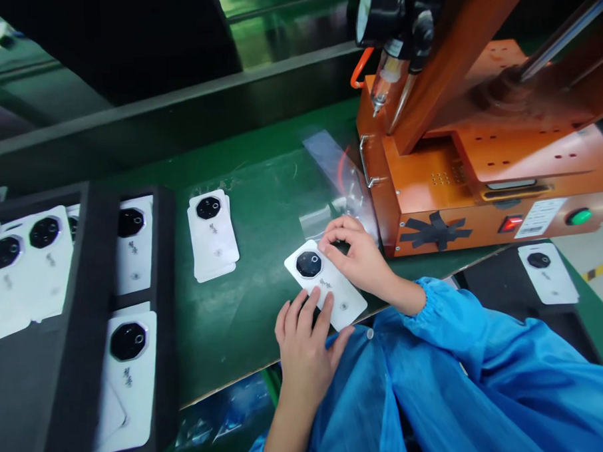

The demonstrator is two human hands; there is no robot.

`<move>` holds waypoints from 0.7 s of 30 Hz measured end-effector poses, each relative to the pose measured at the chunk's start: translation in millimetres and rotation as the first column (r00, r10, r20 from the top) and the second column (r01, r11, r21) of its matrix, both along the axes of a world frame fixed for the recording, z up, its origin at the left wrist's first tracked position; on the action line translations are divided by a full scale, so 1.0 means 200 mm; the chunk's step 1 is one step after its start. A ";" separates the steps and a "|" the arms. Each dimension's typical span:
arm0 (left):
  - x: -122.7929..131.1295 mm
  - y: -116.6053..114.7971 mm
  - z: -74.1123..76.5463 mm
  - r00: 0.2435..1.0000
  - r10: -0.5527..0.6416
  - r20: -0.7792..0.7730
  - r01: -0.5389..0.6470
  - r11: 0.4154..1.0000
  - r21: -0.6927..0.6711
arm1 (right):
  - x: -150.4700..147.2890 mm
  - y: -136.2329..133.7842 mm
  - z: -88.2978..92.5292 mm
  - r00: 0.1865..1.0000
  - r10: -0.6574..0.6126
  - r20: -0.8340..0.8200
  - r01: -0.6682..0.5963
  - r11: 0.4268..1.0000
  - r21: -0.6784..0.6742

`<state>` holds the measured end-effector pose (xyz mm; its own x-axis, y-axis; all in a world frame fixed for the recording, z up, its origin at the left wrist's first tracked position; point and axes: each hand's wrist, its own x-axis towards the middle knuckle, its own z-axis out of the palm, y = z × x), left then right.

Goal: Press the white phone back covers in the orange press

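Observation:
A white panel with a dark octagonal camera area lies tilted on the green mat near the front edge. My left hand rests on its lower left side with the fingers spread. At the upper right edge is my right hand, its thumb and index finger brought close together at the panel's corner; whether they pinch anything there is too small to tell. Left of my hands lies a small stack of similar white panels.
Black trays with more white panels stand at the left. An orange machine with a green button and red switch fills the right back, clear plastic film beside it. Another panel lies at the far right.

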<state>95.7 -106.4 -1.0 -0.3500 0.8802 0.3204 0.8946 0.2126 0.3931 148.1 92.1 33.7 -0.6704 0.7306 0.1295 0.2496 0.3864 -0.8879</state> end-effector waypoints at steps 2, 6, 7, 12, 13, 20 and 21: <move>0.01 0.01 -0.02 0.999 -0.015 -0.030 0.016 1.000 0.027 | -0.03 -0.03 0.01 0.996 0.034 0.079 -0.037 0.999 0.027; -0.01 0.02 -0.03 0.997 -0.010 -0.074 0.014 0.998 0.060 | -0.07 -0.06 0.02 0.975 0.086 0.205 -0.099 0.993 0.057; -0.01 0.02 -0.03 0.997 -0.009 -0.074 0.014 0.998 0.060 | -0.07 -0.07 0.01 0.971 0.091 0.223 -0.107 0.992 0.065; -0.01 0.01 -0.04 0.998 -0.005 -0.070 0.009 0.999 0.045 | -0.07 -0.08 -0.03 0.967 0.064 0.245 -0.114 0.974 0.197; -0.01 0.01 -0.04 0.997 -0.009 -0.073 0.012 0.999 0.035 | -0.07 -0.08 -0.04 0.970 0.054 0.238 -0.110 0.968 0.226; -0.01 0.01 -0.03 0.995 -0.019 -0.101 0.020 1.000 0.005 | -0.07 -0.06 -0.06 0.972 0.017 0.234 -0.087 0.952 0.292; -0.01 0.01 -0.03 0.994 -0.019 -0.104 0.020 1.000 0.006 | -0.07 -0.06 -0.06 0.972 0.015 0.235 -0.085 0.953 0.292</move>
